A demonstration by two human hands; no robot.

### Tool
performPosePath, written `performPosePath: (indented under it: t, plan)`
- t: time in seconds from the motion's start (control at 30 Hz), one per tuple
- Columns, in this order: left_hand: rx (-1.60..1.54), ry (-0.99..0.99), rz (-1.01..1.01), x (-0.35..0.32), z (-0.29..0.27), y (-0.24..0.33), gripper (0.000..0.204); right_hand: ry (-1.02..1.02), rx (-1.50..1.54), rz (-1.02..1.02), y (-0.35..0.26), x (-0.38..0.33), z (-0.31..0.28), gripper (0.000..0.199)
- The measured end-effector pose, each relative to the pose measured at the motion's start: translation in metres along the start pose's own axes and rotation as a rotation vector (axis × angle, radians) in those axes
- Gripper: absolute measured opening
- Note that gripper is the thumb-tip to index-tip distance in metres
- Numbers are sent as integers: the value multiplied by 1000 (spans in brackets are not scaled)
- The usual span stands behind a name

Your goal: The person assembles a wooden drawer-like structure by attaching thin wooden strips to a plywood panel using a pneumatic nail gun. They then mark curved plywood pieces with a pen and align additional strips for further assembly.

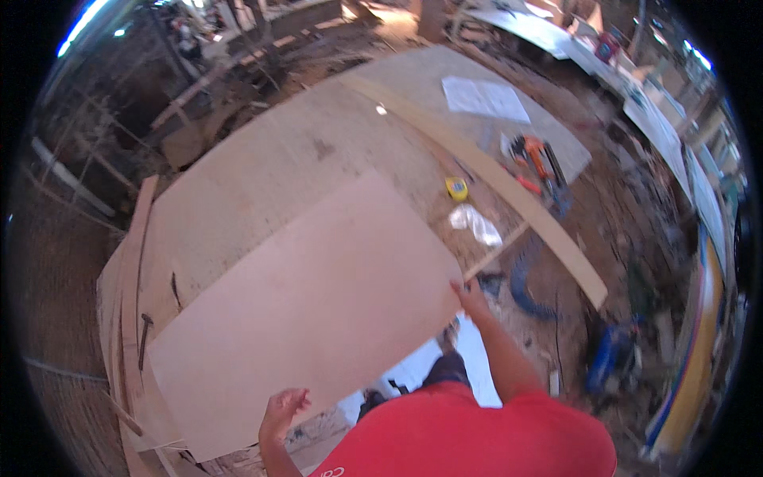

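Note:
A large pale plywood sheet (310,294) lies slanted across a bigger board (262,167), in front of my body. My right hand (470,297) is closed on the sheet's right edge near its corner, with the fingertips on or under the rim partly hidden. Over the sheet's near edge is my left hand (284,409), fingers loosely apart and holding nothing; whether it touches the wood I cannot tell. Past the sheet's right corner are a yellow tape measure (457,188) and a crumpled white piece (475,225) of plastic or cloth.
A long wooden strip (493,171) crosses the board at right. Beyond it are an orange-and-black power tool (540,157) and white papers (485,99). A hammer (145,340) rests on planks at left. A blue cylinder (606,358) and scraps litter the ground at right.

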State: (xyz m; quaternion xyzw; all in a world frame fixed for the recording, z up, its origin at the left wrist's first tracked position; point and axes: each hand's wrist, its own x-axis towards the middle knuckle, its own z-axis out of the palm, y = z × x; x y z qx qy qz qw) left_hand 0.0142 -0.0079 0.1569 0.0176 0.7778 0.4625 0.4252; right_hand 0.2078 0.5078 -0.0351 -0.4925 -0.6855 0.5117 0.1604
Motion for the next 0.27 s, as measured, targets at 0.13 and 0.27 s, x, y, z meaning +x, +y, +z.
performPosePath:
  t: [0.13,0.27]
  plan:
    - [283,454,489,92,85,37,44,-206,-408,65,-71,8,-50,72]
    - [731,633,399,164,178,68,60,48,-435,-40,-48,81,-115,53]
